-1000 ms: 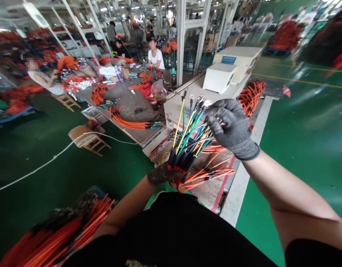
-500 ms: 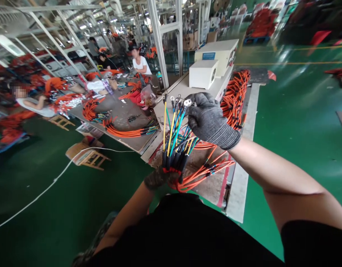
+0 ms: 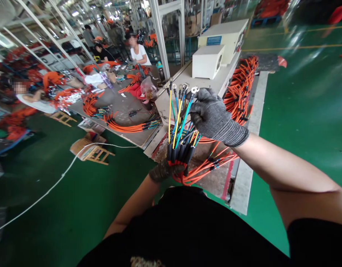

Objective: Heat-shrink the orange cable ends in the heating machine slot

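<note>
While my left grip clasps the cable bundle near the bench, its ring-tipped wires pointing up, my right grip curls at those wires; whether it pinches any, I cannot tell. A white box stands beyond.

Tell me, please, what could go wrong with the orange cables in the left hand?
The ring terminals crowd close to the right hand, so one might snag its knitted glove. The left hand clasps several orange cables together, so one could perhaps slip out.
</note>
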A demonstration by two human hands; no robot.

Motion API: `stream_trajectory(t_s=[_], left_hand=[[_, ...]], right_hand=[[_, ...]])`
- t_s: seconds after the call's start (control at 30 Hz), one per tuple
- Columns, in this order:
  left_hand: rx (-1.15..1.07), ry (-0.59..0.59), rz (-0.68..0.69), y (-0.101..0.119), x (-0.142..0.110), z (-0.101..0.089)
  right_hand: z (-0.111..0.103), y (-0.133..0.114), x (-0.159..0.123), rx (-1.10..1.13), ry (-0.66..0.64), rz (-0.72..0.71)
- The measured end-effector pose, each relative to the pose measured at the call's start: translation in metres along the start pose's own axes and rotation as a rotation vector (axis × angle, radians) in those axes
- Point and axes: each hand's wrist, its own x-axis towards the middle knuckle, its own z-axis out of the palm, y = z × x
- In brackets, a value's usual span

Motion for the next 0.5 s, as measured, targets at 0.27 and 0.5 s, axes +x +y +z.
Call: stream_trajectory(t_s=[0.27, 0.5], left_hand=[[0.021, 0.015, -0.015, 0.006, 0.004, -0.006], [0.041, -0.023, -0.061, 0.009, 0.005, -0.013]], right_hand=[[-0.004, -0.017, 0.001, -0.096, 0.013, 0.071], [0.001, -0.020, 0.006, -0.033, -0.053, 0.086]])
